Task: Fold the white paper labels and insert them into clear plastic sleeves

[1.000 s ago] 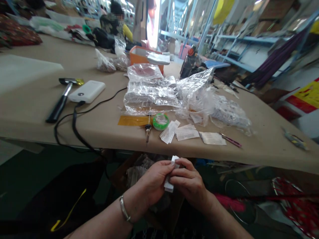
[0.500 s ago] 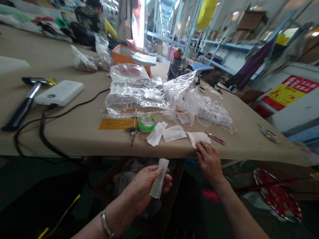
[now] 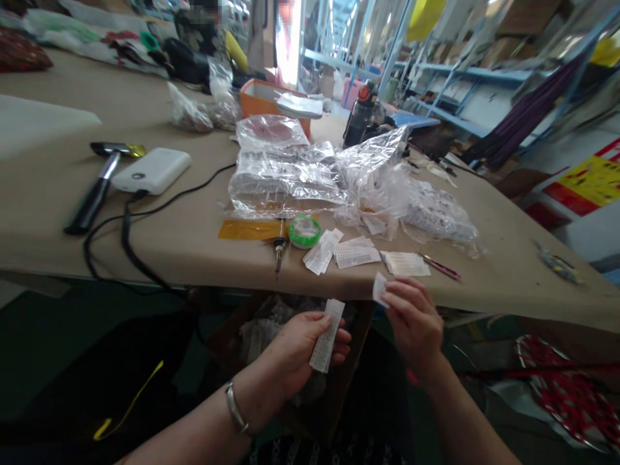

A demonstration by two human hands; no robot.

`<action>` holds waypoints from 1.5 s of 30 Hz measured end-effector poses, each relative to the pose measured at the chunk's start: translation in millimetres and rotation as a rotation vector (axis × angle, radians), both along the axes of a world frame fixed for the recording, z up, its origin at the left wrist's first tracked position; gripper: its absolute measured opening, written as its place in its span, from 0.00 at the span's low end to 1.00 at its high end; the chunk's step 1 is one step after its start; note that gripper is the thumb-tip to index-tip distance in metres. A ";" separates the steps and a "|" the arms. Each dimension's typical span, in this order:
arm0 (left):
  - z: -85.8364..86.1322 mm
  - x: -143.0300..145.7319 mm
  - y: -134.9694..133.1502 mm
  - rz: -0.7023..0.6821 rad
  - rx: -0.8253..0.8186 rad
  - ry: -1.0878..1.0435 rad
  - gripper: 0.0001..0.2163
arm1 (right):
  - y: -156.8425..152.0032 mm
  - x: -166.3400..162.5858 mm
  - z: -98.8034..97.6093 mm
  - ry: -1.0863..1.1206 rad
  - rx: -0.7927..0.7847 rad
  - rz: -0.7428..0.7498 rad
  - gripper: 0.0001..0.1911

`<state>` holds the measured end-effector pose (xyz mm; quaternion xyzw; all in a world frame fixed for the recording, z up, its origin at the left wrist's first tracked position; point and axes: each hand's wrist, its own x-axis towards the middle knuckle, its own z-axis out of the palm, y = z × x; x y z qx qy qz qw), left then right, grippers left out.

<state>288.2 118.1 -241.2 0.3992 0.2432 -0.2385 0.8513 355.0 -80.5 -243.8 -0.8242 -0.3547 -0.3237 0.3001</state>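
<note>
Two printed paper slips, one in each hand, low in the frame's centre below the desk [image 3: 58, 213] edge.

The left hand [image 3: 300, 352] pinches a long slip [image 3: 327, 336] between thumb and fingers; the right hand [image 3: 411, 316] nips a smaller slip [image 3: 379, 287] at its fingertips. Both look light, limp and easily creased, so best taken by an edge. Three more paper stacks [image 3: 356, 253] lie on the desk.

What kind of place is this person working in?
Probably a workshop or small factory floor: a long paper-covered worktable holds clear plastic bags of small parts and printed label slips, with blue storage racks behind.
</note>
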 end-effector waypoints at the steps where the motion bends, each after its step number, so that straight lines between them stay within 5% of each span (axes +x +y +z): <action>1: 0.2 -0.2 -0.4 0.013 -0.030 -0.020 0.07 | 13.7 -8.8 0.2 0.026 -0.018 0.098 0.11; 6: 1.3 -1.5 2.6 0.157 -0.177 -0.099 0.02 | 59.0 -34.4 -13.5 0.071 -0.115 0.341 0.11; 10: -1.7 -3.9 7.8 0.255 -0.201 -0.050 0.02 | 65.2 -37.1 -20.9 0.075 -0.151 0.379 0.11; 24: -4.7 -8.9 10.9 0.262 -0.176 -0.061 0.02 | 69.0 -47.0 -17.0 0.160 -0.172 0.417 0.11; 29: 8.3 -14.3 17.7 0.060 -0.111 -0.059 0.06 | 56.8 -33.8 -18.2 0.618 0.229 0.267 0.12; 34: 15.8 -23.6 17.7 -0.099 -0.141 -0.100 0.07 | 52.6 -11.5 -18.7 1.381 0.304 0.735 0.28; 38: 13.0 -27.9 15.1 -0.179 -0.149 -0.150 0.10 | 58.3 -7.7 -21.7 1.525 0.400 0.907 0.24; 45: 6.2 -32.9 14.3 -0.238 -0.128 -0.160 0.12 | 65.2 -11.8 -29.7 1.775 0.528 0.921 0.12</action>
